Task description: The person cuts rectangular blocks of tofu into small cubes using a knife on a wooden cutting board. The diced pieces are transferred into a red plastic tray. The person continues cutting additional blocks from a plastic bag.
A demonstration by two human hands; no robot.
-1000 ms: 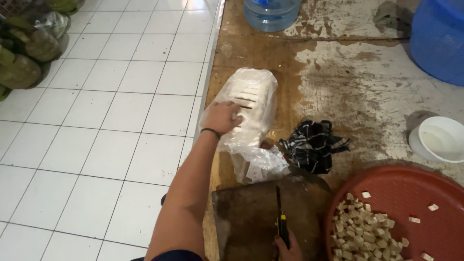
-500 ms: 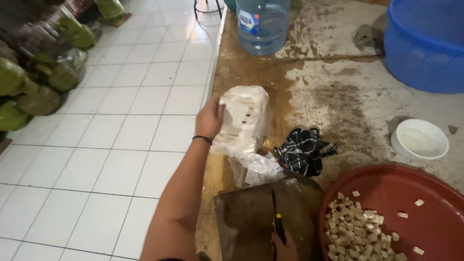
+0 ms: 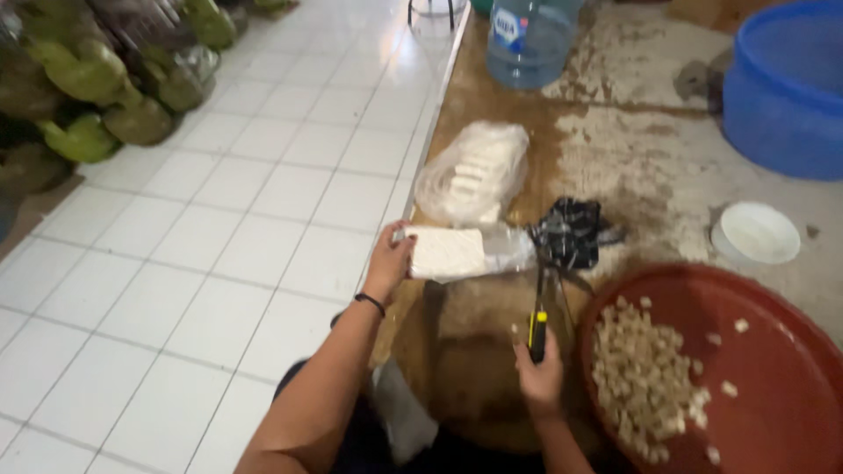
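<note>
White and wrapped in clear plastic, the tempeh block (image 3: 457, 253) sits in my left hand (image 3: 389, 261), which grips its near end just above the dark wooden chopping board (image 3: 474, 351); my right hand (image 3: 540, 377) is clenched round the black-and-yellow knife (image 3: 537, 325), blade pointing away; a red basin (image 3: 790, 377) of cut cubes lies beside it; a bag of more blocks (image 3: 474, 171) lies beyond.
</note>
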